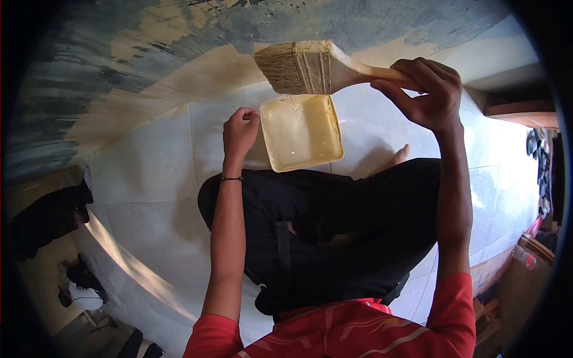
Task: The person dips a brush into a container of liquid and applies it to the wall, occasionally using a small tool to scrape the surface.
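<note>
My right hand [434, 92] is closed around the wooden handle of a wide paintbrush [313, 67]. The brush is held level, its worn, paint-stained bristles pointing left, and overlaps the far rim of a square plastic tub [341, 140] in this view. Pale cream paint [301, 134] lies in the tub, which stands on the tiled floor in front of my crossed legs. Beside the tub's left wall is my left hand [241, 134], fingers curled in, fingertips right at the rim; I cannot tell what is in them.
Ahead, a wall [197, 36] shows cream patches over worn grey-blue. Light tiles [143, 173] make up the floor. Dark cloth [54, 212] and a white rounded object [86, 296] lie at left. At right are a wooden ledge [522, 109] and a plastic bottle [525, 258].
</note>
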`<move>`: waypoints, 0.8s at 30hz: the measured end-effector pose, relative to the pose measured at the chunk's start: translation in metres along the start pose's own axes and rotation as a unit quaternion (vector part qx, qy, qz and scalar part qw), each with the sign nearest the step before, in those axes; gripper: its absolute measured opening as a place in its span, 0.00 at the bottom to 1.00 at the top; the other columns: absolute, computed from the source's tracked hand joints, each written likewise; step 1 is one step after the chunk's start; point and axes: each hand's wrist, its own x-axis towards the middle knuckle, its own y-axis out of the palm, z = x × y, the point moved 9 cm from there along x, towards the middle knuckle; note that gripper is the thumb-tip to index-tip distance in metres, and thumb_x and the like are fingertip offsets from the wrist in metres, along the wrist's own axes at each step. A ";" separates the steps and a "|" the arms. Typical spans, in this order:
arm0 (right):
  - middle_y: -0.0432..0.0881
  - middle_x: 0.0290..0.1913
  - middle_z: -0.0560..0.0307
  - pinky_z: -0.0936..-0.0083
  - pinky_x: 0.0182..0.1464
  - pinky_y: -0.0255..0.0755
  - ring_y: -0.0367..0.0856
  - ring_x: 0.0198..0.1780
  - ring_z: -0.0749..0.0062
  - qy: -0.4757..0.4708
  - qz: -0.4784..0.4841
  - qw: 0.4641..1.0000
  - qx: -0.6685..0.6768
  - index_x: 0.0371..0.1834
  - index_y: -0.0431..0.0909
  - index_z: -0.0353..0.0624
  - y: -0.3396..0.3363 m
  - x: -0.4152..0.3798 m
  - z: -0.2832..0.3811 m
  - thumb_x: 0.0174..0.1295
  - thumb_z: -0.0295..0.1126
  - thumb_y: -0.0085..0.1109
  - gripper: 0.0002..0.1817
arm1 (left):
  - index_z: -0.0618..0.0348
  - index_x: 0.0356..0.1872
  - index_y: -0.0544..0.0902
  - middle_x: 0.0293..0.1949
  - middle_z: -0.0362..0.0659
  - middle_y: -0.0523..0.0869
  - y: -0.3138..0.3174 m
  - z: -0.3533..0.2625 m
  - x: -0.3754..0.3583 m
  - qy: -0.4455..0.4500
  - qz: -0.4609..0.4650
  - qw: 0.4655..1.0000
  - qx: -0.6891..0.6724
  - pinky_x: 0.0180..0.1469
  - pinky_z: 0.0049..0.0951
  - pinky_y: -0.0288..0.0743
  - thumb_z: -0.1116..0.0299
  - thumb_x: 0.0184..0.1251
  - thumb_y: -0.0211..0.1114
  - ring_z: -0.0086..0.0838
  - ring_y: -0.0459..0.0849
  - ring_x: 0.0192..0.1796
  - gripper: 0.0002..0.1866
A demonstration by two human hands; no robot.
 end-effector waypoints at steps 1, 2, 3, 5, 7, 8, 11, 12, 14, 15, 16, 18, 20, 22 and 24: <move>0.84 0.24 0.60 0.80 0.25 0.77 0.85 0.25 0.72 0.004 0.005 1.000 0.004 0.27 0.83 0.42 0.001 0.000 0.000 0.47 0.41 0.77 0.15 | 0.60 0.41 0.84 0.41 0.47 0.88 0.000 -0.001 0.000 0.000 0.000 1.000 0.000 0.49 0.34 0.76 0.58 0.62 0.61 0.41 0.86 0.45 0.16; 0.84 0.24 0.60 0.81 0.25 0.77 0.86 0.26 0.72 0.008 0.009 1.000 0.007 0.27 0.83 0.42 0.002 -0.001 -0.001 0.47 0.41 0.77 0.15 | 0.60 0.41 0.84 0.41 0.47 0.88 0.000 -0.001 -0.001 -0.004 0.001 1.000 0.002 0.49 0.34 0.76 0.58 0.62 0.61 0.40 0.86 0.46 0.16; 0.84 0.24 0.60 0.81 0.25 0.77 0.86 0.26 0.72 0.008 0.009 1.000 0.007 0.27 0.83 0.42 0.003 -0.001 -0.001 0.47 0.41 0.77 0.15 | 0.60 0.41 0.84 0.41 0.47 0.88 0.000 -0.001 -0.001 -0.008 0.002 1.000 0.005 0.49 0.34 0.76 0.58 0.62 0.61 0.40 0.86 0.46 0.16; 0.84 0.24 0.60 0.81 0.25 0.77 0.86 0.26 0.72 0.004 0.012 1.000 0.001 0.27 0.84 0.42 0.005 -0.003 -0.001 0.47 0.41 0.77 0.15 | 0.60 0.41 0.84 0.40 0.47 0.88 0.000 -0.002 -0.001 -0.005 0.002 1.000 0.005 0.49 0.35 0.76 0.58 0.62 0.61 0.40 0.86 0.45 0.16; 0.84 0.24 0.60 0.80 0.25 0.77 0.86 0.25 0.71 0.008 0.013 1.000 -0.001 0.27 0.84 0.42 0.007 -0.004 -0.003 0.46 0.41 0.78 0.16 | 0.60 0.41 0.84 0.40 0.47 0.88 0.001 -0.001 -0.001 -0.002 0.002 1.000 0.004 0.49 0.35 0.76 0.58 0.62 0.62 0.40 0.86 0.45 0.16; 0.84 0.24 0.60 0.80 0.25 0.77 0.85 0.25 0.71 0.011 0.015 1.000 -0.002 0.27 0.84 0.42 0.007 -0.004 -0.003 0.45 0.41 0.78 0.16 | 0.60 0.41 0.84 0.40 0.47 0.88 0.001 -0.001 0.000 0.003 0.003 1.000 0.004 0.48 0.35 0.77 0.58 0.62 0.62 0.40 0.86 0.45 0.16; 0.84 0.24 0.60 0.79 0.25 0.76 0.85 0.25 0.71 0.021 0.017 1.000 0.002 0.27 0.83 0.43 0.010 -0.004 -0.002 0.44 0.41 0.78 0.16 | 0.60 0.41 0.84 0.40 0.47 0.88 0.004 -0.001 -0.001 0.012 0.005 1.000 0.006 0.48 0.35 0.77 0.58 0.62 0.62 0.40 0.86 0.44 0.16; 0.84 0.24 0.60 0.79 0.25 0.76 0.85 0.25 0.71 0.020 0.017 1.000 0.002 0.27 0.83 0.43 0.012 -0.005 -0.001 0.44 0.41 0.78 0.16 | 0.59 0.41 0.84 0.39 0.46 0.88 0.005 -0.003 -0.001 0.018 0.006 1.000 0.008 0.48 0.35 0.77 0.58 0.62 0.62 0.40 0.86 0.44 0.15; 0.83 0.23 0.57 0.79 0.24 0.74 0.83 0.23 0.71 -0.001 0.039 0.998 0.039 0.30 0.83 0.39 0.023 -0.008 0.005 0.44 0.37 0.79 0.16 | 0.59 0.40 0.84 0.39 0.46 0.88 0.004 -0.006 -0.002 0.017 0.006 1.000 0.022 0.48 0.35 0.77 0.58 0.63 0.61 0.40 0.86 0.44 0.15; 0.82 0.22 0.58 0.77 0.24 0.73 0.82 0.22 0.70 -0.003 0.055 0.998 0.038 0.29 0.83 0.40 0.026 -0.006 0.011 0.44 0.37 0.79 0.16 | 0.59 0.40 0.84 0.39 0.46 0.88 0.004 -0.007 -0.002 0.017 0.007 0.999 0.036 0.48 0.35 0.77 0.58 0.63 0.61 0.40 0.86 0.44 0.15; 0.82 0.22 0.58 0.77 0.24 0.73 0.82 0.22 0.70 -0.002 0.055 0.998 0.038 0.29 0.83 0.40 0.027 -0.005 0.013 0.44 0.37 0.79 0.16 | 0.59 0.40 0.84 0.39 0.46 0.88 0.004 -0.007 -0.002 0.017 0.008 0.999 0.036 0.48 0.35 0.77 0.58 0.63 0.61 0.40 0.86 0.44 0.15; 0.82 0.21 0.58 0.77 0.23 0.72 0.81 0.21 0.69 0.005 0.080 0.996 0.037 0.28 0.82 0.42 0.032 -0.006 0.015 0.44 0.37 0.79 0.15 | 0.59 0.40 0.83 0.39 0.46 0.88 0.004 -0.003 -0.002 0.007 0.009 1.000 0.026 0.48 0.35 0.77 0.59 0.63 0.61 0.40 0.86 0.44 0.14; 0.81 0.21 0.59 0.77 0.23 0.71 0.81 0.21 0.70 0.006 0.074 0.997 0.032 0.27 0.82 0.42 0.034 -0.007 0.014 0.44 0.37 0.78 0.15 | 0.59 0.40 0.83 0.39 0.46 0.88 0.005 -0.002 -0.002 0.020 0.006 1.000 0.012 0.47 0.35 0.77 0.60 0.63 0.61 0.40 0.86 0.44 0.14; 0.81 0.19 0.61 0.76 0.22 0.72 0.81 0.20 0.69 0.027 0.082 0.996 0.027 0.25 0.82 0.45 0.041 -0.010 0.008 0.51 0.44 0.73 0.15 | 0.59 0.40 0.83 0.38 0.47 0.88 0.005 -0.006 -0.002 0.035 0.002 0.999 -0.002 0.47 0.35 0.77 0.60 0.63 0.61 0.40 0.86 0.44 0.13; 0.81 0.19 0.61 0.75 0.22 0.71 0.80 0.19 0.68 0.018 0.095 0.995 0.024 0.24 0.81 0.45 0.049 -0.014 0.009 0.52 0.45 0.72 0.15 | 0.59 0.40 0.83 0.38 0.47 0.88 0.005 -0.008 -0.002 0.034 0.003 0.999 0.014 0.47 0.35 0.77 0.61 0.64 0.61 0.40 0.86 0.44 0.12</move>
